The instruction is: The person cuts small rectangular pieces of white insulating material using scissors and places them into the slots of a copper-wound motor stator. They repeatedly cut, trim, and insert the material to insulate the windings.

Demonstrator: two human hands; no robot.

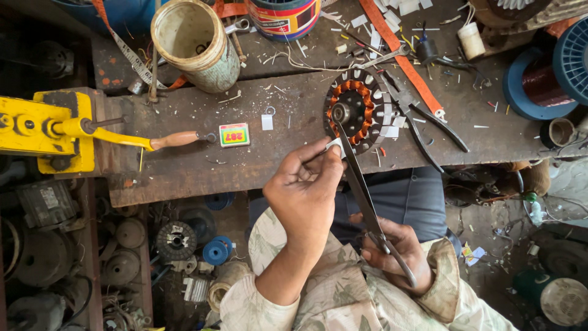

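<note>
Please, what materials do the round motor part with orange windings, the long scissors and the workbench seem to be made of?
Motor part: grey, dull metal core, probably steel; orange-brown coils look like copper wire.
Scissors, held by the right hand: dark, worn metal, likely steel.
Workbench: rough, stained wood, by its grain and cracks.

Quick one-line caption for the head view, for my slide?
Left hand pinches a white insulation strip beside a copper-wound stator; right hand holds long scissors.

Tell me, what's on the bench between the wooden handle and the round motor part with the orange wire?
In the head view, a small matchbox and a white paper scrap lie between the wooden handle and the stator.
</note>
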